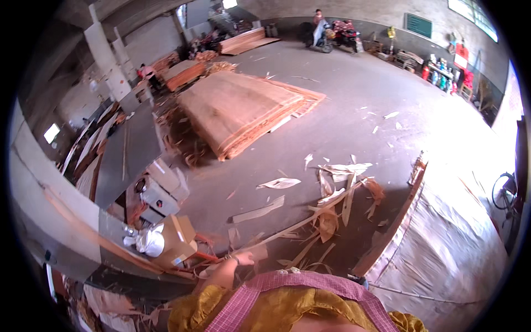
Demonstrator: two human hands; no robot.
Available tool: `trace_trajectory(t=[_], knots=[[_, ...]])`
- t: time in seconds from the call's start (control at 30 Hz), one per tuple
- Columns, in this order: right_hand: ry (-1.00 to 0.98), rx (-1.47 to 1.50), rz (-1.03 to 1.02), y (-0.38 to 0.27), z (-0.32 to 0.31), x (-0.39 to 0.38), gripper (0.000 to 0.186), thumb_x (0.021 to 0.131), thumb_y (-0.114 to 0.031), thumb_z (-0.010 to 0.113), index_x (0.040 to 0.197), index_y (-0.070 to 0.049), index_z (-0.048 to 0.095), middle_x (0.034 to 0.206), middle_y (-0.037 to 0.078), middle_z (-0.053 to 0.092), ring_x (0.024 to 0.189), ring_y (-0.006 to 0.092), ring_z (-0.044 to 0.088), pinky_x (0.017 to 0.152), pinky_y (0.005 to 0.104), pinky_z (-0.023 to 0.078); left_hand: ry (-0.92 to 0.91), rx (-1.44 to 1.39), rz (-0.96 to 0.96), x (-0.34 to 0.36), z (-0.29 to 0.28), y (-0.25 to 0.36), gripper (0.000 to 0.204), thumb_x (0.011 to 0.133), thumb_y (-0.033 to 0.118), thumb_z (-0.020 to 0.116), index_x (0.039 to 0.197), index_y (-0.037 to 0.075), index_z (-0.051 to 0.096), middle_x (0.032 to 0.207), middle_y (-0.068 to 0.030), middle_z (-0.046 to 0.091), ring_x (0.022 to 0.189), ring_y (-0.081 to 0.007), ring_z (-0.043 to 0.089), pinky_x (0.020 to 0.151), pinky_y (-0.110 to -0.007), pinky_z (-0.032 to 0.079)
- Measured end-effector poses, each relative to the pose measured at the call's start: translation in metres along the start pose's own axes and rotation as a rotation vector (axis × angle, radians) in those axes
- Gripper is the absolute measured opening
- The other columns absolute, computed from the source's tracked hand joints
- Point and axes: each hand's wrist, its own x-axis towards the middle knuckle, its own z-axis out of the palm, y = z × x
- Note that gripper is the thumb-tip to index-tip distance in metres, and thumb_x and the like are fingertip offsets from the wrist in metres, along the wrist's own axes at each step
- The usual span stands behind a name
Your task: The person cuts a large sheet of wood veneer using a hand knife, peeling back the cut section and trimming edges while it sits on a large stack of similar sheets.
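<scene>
My left hand (245,258), with a band at its wrist, reaches out low in front of me, just right of an opened cardboard box (178,241). Its fingers are small and blurred, so whether they grip anything cannot be made out. Close by runs a long thin wooden strip (301,222), slanting away to the right toward a heap of torn veneer scraps (327,224). A pale piece of veneer (258,253) shows right beside the fingers. My right hand is out of view.
A wide stack of veneer sheets (243,105) stands ahead. At right, a large pale sheet (442,243) covers a raised surface. A grey-topped table (127,149) is at left. Far back are a person near a scooter (321,39) and another person (148,73) near more stacks.
</scene>
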Motion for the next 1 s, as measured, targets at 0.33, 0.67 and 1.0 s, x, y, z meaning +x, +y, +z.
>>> trace_trajectory(t=[0.33, 0.67, 1.0], knots=[[0.258, -1.056, -0.485, -0.007, 0.011, -0.018, 0.014, 0.078, -0.017, 0.067, 0.083, -0.007, 0.06, 0.077, 0.009, 0.064, 0.066, 0.0244, 0.058, 0.061, 0.0325, 0.05, -0.031, -0.381, 0.04, 0.062, 0.006, 0.019, 0.033, 0.084, 0.026, 0.063, 0.102, -0.001, 0.062, 0.087, -0.009, 0.065, 0.079, -0.0166, 0.063, 0.065, -0.03, 0.05], [0.295, -1.224, -0.546, -0.002, 0.011, -0.012, 0.016, 0.076, -0.017, 0.069, 0.084, -0.006, 0.06, 0.077, 0.009, 0.064, 0.066, 0.0245, 0.058, 0.06, 0.0331, 0.05, -0.007, -0.334, -0.256, 0.042, -0.022, 0.027, 0.031, 0.082, 0.035, 0.066, 0.074, 0.005, 0.068, 0.063, -0.0027, 0.065, 0.052, -0.0127, 0.06, 0.048, -0.028, 0.048], [0.323, -1.3, -0.56, 0.006, 0.011, -0.02, 0.018, 0.075, -0.017, 0.071, 0.084, -0.006, 0.06, 0.077, 0.009, 0.064, 0.066, 0.0245, 0.059, 0.059, 0.0338, 0.05, 0.089, -0.595, -0.201, 0.085, -0.019, 0.021, 0.032, 0.085, 0.023, 0.057, 0.11, 0.004, 0.057, 0.073, -0.0081, 0.065, 0.056, -0.0167, 0.063, 0.047, -0.03, 0.049]])
